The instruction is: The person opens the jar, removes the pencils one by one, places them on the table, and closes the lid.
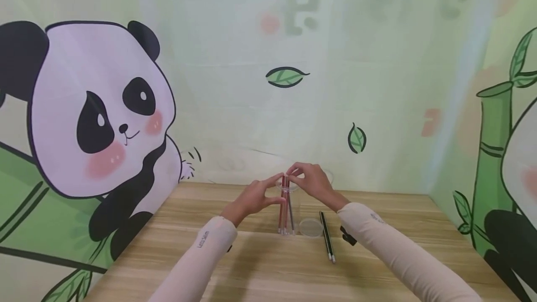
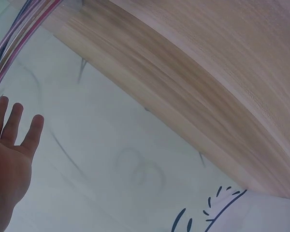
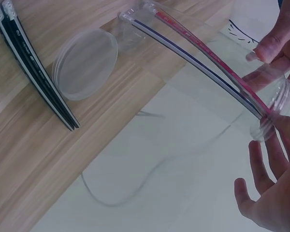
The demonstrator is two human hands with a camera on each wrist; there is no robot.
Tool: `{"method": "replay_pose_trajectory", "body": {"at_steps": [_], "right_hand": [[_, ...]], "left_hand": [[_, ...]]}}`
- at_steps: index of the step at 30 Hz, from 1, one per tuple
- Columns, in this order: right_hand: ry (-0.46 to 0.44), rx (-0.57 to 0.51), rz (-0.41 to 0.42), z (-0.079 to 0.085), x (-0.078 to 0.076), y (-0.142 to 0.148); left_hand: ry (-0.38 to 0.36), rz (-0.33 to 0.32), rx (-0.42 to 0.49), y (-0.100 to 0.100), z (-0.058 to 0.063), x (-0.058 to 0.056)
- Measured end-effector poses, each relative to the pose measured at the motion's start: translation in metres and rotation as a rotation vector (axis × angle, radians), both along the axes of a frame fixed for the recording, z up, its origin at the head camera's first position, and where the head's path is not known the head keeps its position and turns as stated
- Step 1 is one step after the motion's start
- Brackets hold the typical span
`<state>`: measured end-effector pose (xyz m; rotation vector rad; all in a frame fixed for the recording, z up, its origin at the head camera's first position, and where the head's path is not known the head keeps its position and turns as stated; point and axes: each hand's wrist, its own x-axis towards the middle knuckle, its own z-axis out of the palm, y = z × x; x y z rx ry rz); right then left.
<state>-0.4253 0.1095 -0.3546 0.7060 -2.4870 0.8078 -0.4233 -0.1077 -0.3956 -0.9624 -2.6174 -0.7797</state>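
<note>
A tall clear plastic jar [image 1: 297,206] stands upright on the table, holding several pencils with their white ends down. Red pencils [image 1: 284,211] and a dark blue striped pencil [image 3: 193,60] show through its wall. My left hand [image 1: 253,197] holds the jar near its rim, thumb lower on the side and index finger at the top. In the left wrist view, its other fingers [image 2: 33,133] stretch out straight. My right hand [image 1: 314,183] reaches over the rim from the right, thumb and fingertips pinching a red pencil [image 3: 217,63] by its upper end.
A round clear lid [image 1: 311,228] lies on the wooden table [image 1: 268,269] just right of the jar. Beside it are two black pencils [image 1: 327,236] with white ends toward me. A panda-printed cloth backdrop [image 1: 235,106] rises behind the table's far edge.
</note>
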Motion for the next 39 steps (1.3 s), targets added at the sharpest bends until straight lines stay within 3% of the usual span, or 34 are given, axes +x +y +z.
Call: {"method": "replay_pose_trajectory", "body": {"at_steps": [6,14,20,39], "right_hand": [[0.027,-0.007,0.004,0.011,0.001,0.002],[0.104,-0.024,0.019,0.027,0.001,0.009],[0.104,-0.039,-0.007,0.037,0.003,0.015],[0.154,-0.086,-0.023,0.072,0.005,0.024]], "left_hand": [[-0.02,0.016,0.009,-0.004,0.0,0.002],[0.011,0.004,0.008,-0.005,-0.002,0.0],[0.008,-0.006,0.012,-0.003,-0.001,-0.002],[-0.064,0.008,0.02,-0.001,0.001,0.001]]}}
